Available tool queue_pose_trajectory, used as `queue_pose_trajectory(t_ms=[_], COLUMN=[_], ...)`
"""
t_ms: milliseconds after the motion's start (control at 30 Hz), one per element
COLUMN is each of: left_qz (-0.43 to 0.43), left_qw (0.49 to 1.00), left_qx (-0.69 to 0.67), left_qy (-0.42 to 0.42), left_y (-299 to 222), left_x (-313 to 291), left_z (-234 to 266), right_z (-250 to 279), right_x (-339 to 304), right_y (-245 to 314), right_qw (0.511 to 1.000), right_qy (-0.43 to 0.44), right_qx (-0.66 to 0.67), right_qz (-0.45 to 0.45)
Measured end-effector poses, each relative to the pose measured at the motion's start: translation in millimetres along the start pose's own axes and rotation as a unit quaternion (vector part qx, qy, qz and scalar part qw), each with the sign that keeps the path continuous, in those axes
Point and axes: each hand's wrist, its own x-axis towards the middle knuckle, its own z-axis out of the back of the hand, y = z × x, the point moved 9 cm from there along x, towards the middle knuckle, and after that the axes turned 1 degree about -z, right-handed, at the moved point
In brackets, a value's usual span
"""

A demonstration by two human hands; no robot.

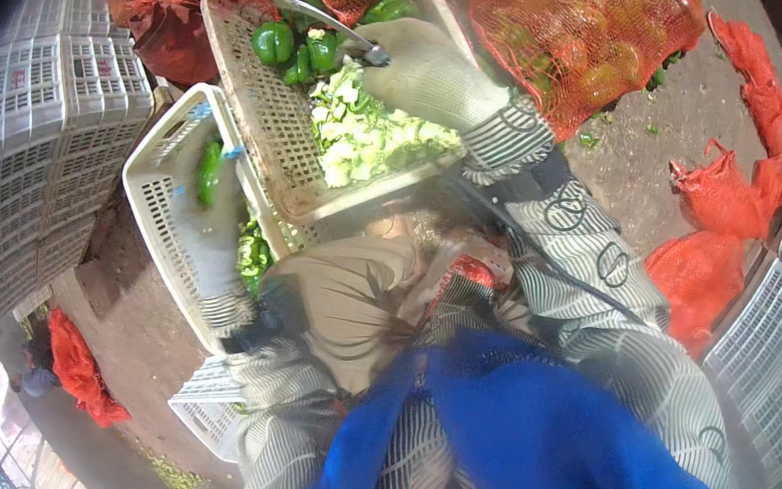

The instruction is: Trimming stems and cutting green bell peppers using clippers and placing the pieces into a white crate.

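My right hand (pixel 424 75), in a pale glove, is closed on a knife (pixel 371 51) with a thin curved blade. It is over a worn off-white crate (pixel 271 131). In that crate, green bell peppers (pixel 273 43) lie near the blade, beside a heap of pale green cut pepper cores (pixel 352 132). Down at the left, my gloved left hand (pixel 214 243) reaches into a white crate (pixel 156 194). A green pepper (pixel 209 173) shows at its fingers, which are blurred, so I cannot tell whether they grip it. More green peppers (pixel 254 254) show beside this hand.
Red mesh sacks (pixel 583 41) of produce stand at the far side. Stacked white crates (pixel 57 114) rise on the left, and more white crates (pixel 772 332) stand on the right. Loose red mesh sacks (pixel 700 276) lie on the floor. Blue cloth (pixel 562 452) covers my lap.
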Motion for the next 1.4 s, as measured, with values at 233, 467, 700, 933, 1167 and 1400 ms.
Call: queue_pose_trajectory(t_ms=[233,467,700,933,1167,1400], left_qz=[0.075,0.153,0.296,0.268,0.262,0.213], left_qw=[0.990,0.954,0.892,0.886,0.933,0.913], left_qx=[0.106,-0.077,0.112,0.111,0.021,0.034], left_qy=[0.055,0.247,0.322,0.361,0.245,0.346], left_y=[106.5,199.4,317.7,302.7,329.2,284.5], left_x=[53.0,64.1,-28.9,-38.7,-44.9,-13.2], left_z=[-13.6,-274.4,-380.6,-377.5,-370.2,-356.0], right_z=[48.3,62.0,71.6,52.9,44.2,44.3], right_x=[-10.2,-23.3,-20.4,-26.0,-17.6,-15.6], right_y=[-35.8,-57.5,-48.8,-38.9,-39.6,-32.5], right_qw=[0.985,0.965,0.965,0.969,0.967,0.966], right_qy=[-0.146,-0.191,-0.184,-0.167,-0.145,-0.168], right_qx=[-0.088,-0.178,-0.184,-0.182,-0.203,-0.195], right_qz=[0.015,-0.001,-0.029,-0.012,-0.047,-0.001])
